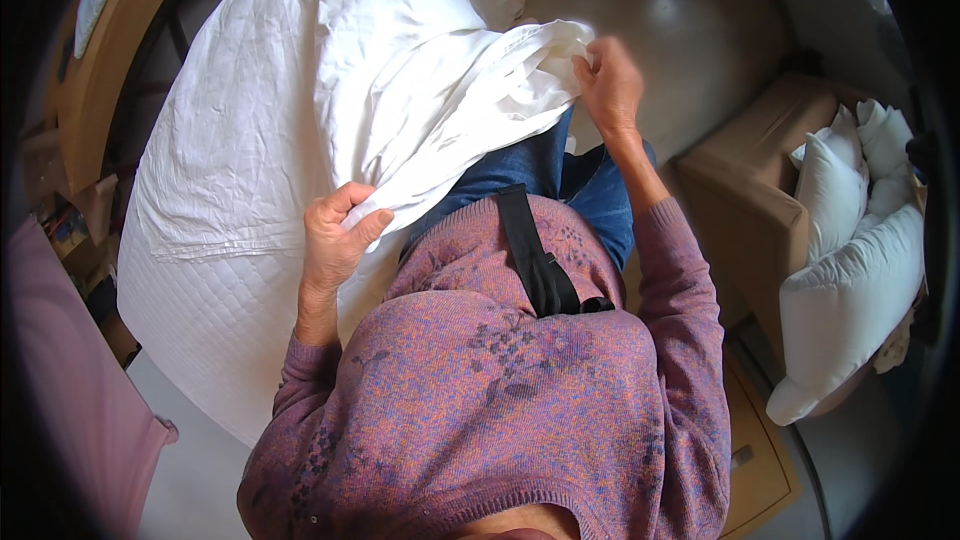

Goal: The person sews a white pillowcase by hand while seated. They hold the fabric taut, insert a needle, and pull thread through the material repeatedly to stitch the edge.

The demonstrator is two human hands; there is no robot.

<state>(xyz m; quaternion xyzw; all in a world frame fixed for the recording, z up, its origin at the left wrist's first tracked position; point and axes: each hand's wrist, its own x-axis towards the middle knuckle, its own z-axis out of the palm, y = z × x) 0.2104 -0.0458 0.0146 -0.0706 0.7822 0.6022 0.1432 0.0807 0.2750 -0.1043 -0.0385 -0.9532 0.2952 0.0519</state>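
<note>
A white fabric sheet [409,82] lies in folds over the bed and stretches between my two hands. My left hand [336,236] pinches its near edge between thumb and fingers, close to my waist. Farther out to the right, my right hand [613,86] grips the bunched far end of the same edge, above my jeans; this hand is slightly blurred. Under the sheet, a white quilted mattress cover [202,322] shows on the near left part of the bed. The sheet hides the rest of the mattress.
White pillows [847,300] are piled on a brown upholstered armchair [757,187] at the right. A wooden headboard or furniture panel [112,67] stands at the far left. Pink cloth [82,382] hangs at the lower left. A wooden cabinet [757,442] is at lower right.
</note>
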